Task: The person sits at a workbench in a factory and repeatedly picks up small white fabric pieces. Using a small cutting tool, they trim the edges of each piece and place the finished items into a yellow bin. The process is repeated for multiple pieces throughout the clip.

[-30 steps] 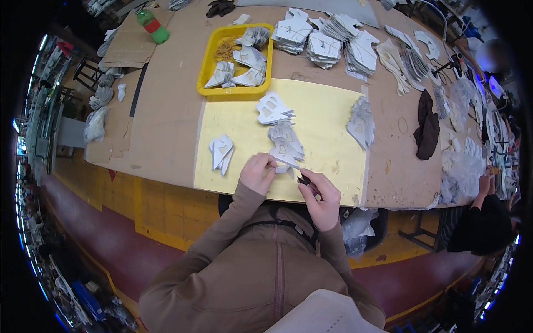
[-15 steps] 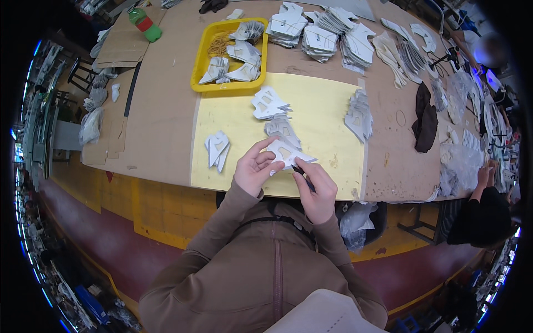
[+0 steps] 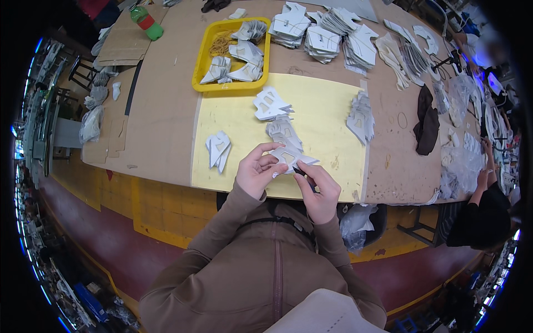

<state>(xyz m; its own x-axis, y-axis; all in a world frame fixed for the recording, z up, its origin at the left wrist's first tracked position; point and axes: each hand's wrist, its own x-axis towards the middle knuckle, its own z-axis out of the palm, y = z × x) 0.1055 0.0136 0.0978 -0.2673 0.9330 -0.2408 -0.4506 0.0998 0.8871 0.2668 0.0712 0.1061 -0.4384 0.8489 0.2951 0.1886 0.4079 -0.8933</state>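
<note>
Between my hands is a white cut-out piece with a window-like opening and a pointed end. My left hand pinches its left side between thumb and fingers. At its lower right edge, my right hand is closed around a small dark tool, mostly hidden by the fingers. Just beyond the held piece, a fanned row of grey-white pieces leads up to a white stack with slots. A small pile of similar pieces lies left of my hands, and another fanned row lies to the right.
A yellow tray holds bundled pieces and rubber bands. Banded white stacks line the far side. A dark cloth lies right of the yellow sheet; a green bottle lies far left. Another person works at the right.
The held piece has dipped slightly and shows at a flatter angle, while both hands keep nearly the same place. The person at the right has raised an arm.
</note>
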